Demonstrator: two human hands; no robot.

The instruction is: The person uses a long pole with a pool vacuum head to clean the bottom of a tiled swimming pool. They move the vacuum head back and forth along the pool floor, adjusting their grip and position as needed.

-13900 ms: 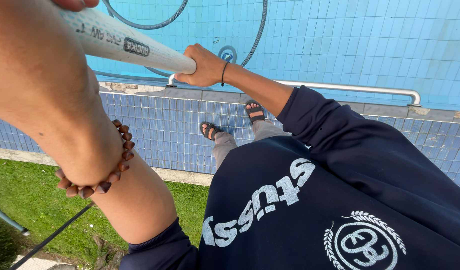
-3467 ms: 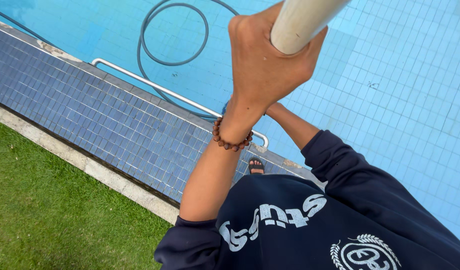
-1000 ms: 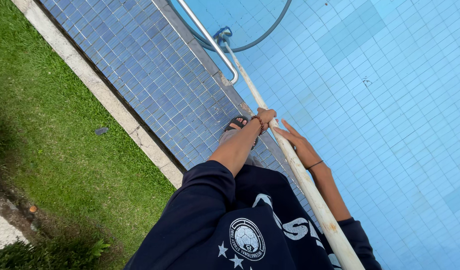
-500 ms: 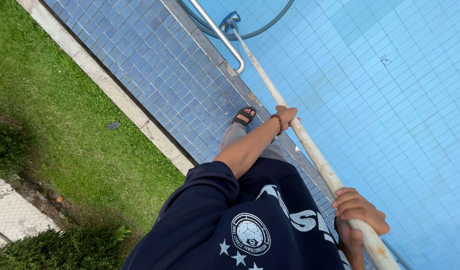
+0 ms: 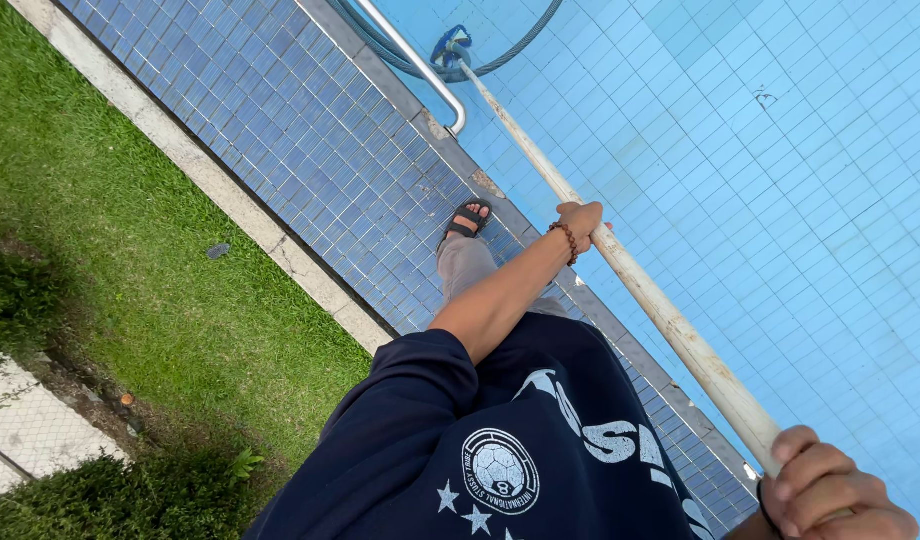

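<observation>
I stand on the blue-tiled pool edge holding a long pale pole in both hands. My left hand, with a brown bead bracelet on the wrist, grips the pole partway along. My right hand is closed around the pole's near end at the bottom right. The pole slants down into the water to a blue cleaner head on the pool floor, where a dark hose curves away. My sandalled foot stands at the pool rim.
A metal handrail runs along the pool rim near the cleaner head. Left of the tiles lie a pale stone kerb, grass, a low hedge and a paving slab.
Seconds ago the pole was held high by my face; now it slants into the water. In the last half second my right hand shifted toward the pole's near end; the left kept its grip.
</observation>
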